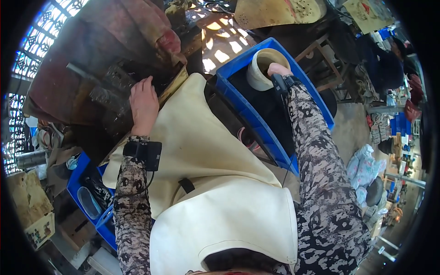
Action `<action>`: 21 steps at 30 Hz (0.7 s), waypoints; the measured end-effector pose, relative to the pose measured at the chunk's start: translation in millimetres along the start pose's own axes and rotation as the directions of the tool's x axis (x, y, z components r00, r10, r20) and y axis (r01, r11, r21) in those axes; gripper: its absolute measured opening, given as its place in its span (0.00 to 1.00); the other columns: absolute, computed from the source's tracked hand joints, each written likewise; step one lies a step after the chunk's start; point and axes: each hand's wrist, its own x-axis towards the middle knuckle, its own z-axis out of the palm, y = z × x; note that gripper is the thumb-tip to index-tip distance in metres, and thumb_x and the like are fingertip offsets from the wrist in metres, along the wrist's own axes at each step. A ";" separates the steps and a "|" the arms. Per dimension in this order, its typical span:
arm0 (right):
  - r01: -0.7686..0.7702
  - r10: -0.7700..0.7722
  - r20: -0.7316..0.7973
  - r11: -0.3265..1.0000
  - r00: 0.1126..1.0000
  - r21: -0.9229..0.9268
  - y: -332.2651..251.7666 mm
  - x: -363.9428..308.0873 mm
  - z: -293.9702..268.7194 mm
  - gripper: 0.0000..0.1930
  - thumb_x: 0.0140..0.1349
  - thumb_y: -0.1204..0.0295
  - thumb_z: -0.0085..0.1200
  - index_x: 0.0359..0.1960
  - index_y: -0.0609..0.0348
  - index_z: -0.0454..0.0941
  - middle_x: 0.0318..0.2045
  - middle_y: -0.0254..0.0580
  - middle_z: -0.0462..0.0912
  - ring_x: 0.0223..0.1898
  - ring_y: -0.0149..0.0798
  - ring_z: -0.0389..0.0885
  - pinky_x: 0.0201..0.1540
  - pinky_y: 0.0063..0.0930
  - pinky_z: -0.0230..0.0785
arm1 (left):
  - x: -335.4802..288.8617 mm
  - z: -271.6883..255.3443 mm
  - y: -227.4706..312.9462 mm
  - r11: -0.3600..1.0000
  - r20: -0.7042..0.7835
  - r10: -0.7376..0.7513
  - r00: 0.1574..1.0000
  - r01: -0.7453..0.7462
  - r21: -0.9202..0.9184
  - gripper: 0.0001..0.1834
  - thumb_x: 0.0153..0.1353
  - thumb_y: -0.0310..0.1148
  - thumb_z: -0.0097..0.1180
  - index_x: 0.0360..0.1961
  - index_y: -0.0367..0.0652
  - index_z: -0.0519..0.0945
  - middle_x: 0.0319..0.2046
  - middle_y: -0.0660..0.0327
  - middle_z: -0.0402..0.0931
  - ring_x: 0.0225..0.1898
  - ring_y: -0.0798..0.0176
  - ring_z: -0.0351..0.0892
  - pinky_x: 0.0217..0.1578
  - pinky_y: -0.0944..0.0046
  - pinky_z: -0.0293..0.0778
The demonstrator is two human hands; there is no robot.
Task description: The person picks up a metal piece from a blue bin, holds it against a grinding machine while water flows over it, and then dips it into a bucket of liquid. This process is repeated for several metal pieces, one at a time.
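Observation:
My right hand (279,69) reaches into a blue plastic crate (263,123) and is closed at the rim of a whitish plastic bucket (259,77); some of its fingers are hidden. The bucket stands tilted at the crate's far end, with brownish grime inside. On the left, my left hand (144,101) lies with fingers stretched out near the edge of a dark, wet-looking machine trough (112,87), holding nothing. A cream apron (192,133) covers my front and drapes up between my arms to the trough's edge.
A reddish-brown cloth cover (101,32) hangs over the machine. Another blue crate (82,178) with an oval container stands at the left. Beyond the bucket are a stained pale board (279,13) and a wooden stool frame (321,64). Plastic bags (364,169) lie at the right.

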 end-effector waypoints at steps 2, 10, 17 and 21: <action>0.072 0.188 -0.146 0.357 0.971 0.932 6.3 -10.7 17.1 0.07 0.55 0.73 0.52 0.22 0.60 0.80 0.26 0.40 0.81 0.31 0.35 0.80 0.35 0.29 0.70 | 1.2 -0.1 1.4 0.999 0.037 -0.021 0.999 0.022 -0.029 0.17 0.65 0.27 0.48 0.55 0.40 0.73 0.50 0.52 0.75 0.52 0.46 0.71 0.53 0.51 0.68; -0.277 0.284 -0.167 0.959 0.944 0.064 -42.3 -24.0 -27.0 0.15 0.54 0.71 0.48 0.38 0.60 0.85 0.41 0.55 0.84 0.44 0.56 0.82 0.46 0.45 0.73 | 0.3 2.9 -0.2 0.997 0.069 -0.040 0.997 0.045 -0.063 0.17 0.65 0.27 0.48 0.55 0.40 0.73 0.50 0.51 0.75 0.53 0.47 0.70 0.53 0.51 0.68; -0.356 0.410 -0.505 0.912 0.759 0.206 -81.3 -108.8 -2.1 0.08 0.57 0.72 0.47 0.31 0.59 0.79 0.30 0.55 0.84 0.35 0.58 0.84 0.38 0.50 0.75 | 3.0 8.6 -1.7 0.993 0.073 -0.045 0.996 0.052 -0.104 0.17 0.66 0.30 0.47 0.55 0.41 0.73 0.50 0.54 0.75 0.55 0.48 0.70 0.53 0.50 0.67; -0.333 0.488 -0.509 0.868 0.710 0.368 -76.5 -104.1 24.8 0.08 0.60 0.70 0.48 0.34 0.63 0.74 0.30 0.56 0.82 0.35 0.59 0.83 0.39 0.53 0.74 | 2.9 12.7 -3.2 0.994 0.087 -0.057 0.995 0.064 -0.087 0.17 0.66 0.31 0.46 0.54 0.41 0.73 0.50 0.53 0.75 0.55 0.47 0.70 0.53 0.49 0.67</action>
